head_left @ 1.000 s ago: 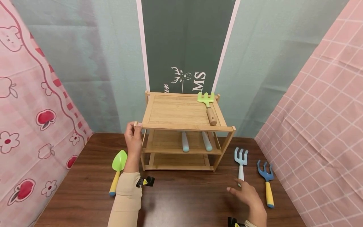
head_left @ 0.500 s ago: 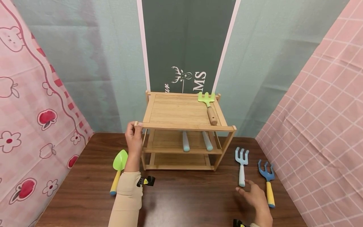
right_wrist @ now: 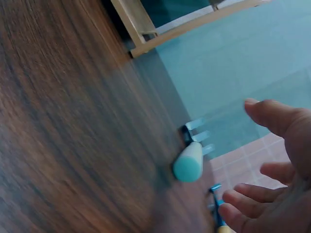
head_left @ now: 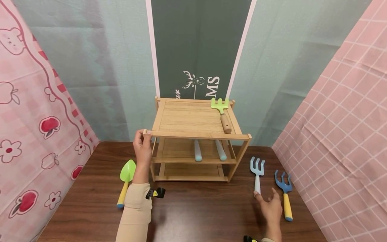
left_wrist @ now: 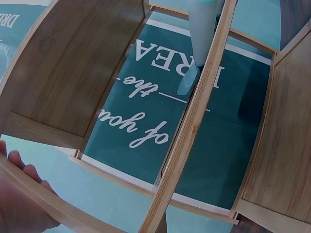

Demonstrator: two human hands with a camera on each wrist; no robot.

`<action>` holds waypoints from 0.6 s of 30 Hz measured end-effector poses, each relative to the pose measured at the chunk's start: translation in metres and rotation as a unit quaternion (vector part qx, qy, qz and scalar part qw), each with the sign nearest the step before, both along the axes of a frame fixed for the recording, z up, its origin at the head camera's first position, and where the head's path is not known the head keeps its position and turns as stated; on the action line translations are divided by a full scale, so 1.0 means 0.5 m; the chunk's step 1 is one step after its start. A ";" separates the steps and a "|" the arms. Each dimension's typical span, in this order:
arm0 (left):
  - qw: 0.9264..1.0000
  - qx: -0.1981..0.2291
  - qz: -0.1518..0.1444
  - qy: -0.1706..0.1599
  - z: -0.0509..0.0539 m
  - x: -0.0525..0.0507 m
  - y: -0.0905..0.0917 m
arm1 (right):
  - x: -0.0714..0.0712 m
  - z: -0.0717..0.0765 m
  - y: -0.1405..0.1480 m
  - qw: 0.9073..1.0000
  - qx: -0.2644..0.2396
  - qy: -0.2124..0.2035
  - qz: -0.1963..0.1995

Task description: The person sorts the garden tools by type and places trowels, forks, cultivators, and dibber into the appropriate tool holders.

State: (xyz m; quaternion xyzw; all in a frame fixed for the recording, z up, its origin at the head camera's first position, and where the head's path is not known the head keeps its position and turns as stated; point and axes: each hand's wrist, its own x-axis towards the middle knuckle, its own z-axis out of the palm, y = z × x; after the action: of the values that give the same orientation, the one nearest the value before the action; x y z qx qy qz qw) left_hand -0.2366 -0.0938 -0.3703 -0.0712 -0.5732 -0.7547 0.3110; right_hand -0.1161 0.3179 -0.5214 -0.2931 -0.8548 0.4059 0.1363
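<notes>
My left hand (head_left: 143, 148) grips the front left corner of a three-tier wooden shelf (head_left: 190, 117); its curled fingers (left_wrist: 30, 171) show on the rail in the left wrist view. My right hand (head_left: 270, 208) hovers by the handle end of a light blue hand rake (head_left: 257, 171) on the table. In the right wrist view its thumb and fingers are spread, apart from the rake's handle (right_wrist: 188, 165). To the right lies a dark blue hand rake (head_left: 284, 188) with a yellow handle.
A green hand rake (head_left: 225, 122) with a wooden handle lies on the top tier. Two pale blue handles (head_left: 197, 151) jut from the middle tier. A green trowel (head_left: 124, 188) with a yellow handle lies left of my forearm. Cloth hangs around the table (head_left: 193, 211).
My right hand first shifts right, off the light blue rake's handle end, then slightly back left, with its fingers turned more upward. My left hand stays on the shelf.
</notes>
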 end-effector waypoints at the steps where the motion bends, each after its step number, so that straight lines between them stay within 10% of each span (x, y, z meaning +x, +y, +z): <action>1: 1.000 0.000 -0.002 0.000 0.000 0.000 0.000 | -0.001 -0.003 -0.002 1.000 -0.009 0.010 -0.012; 18: 1.000 -0.009 -0.014 -0.003 -0.002 -0.001 -0.002 | -0.037 -0.043 -0.016 0.975 -0.177 0.095 -0.094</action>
State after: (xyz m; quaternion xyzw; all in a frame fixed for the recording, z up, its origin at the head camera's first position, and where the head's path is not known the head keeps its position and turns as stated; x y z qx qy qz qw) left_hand -0.2373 -0.0950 -0.3712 -0.0798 -0.5796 -0.7542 0.2980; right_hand -0.1345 0.3098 -0.5430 -0.3519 -0.7214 0.5619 0.2000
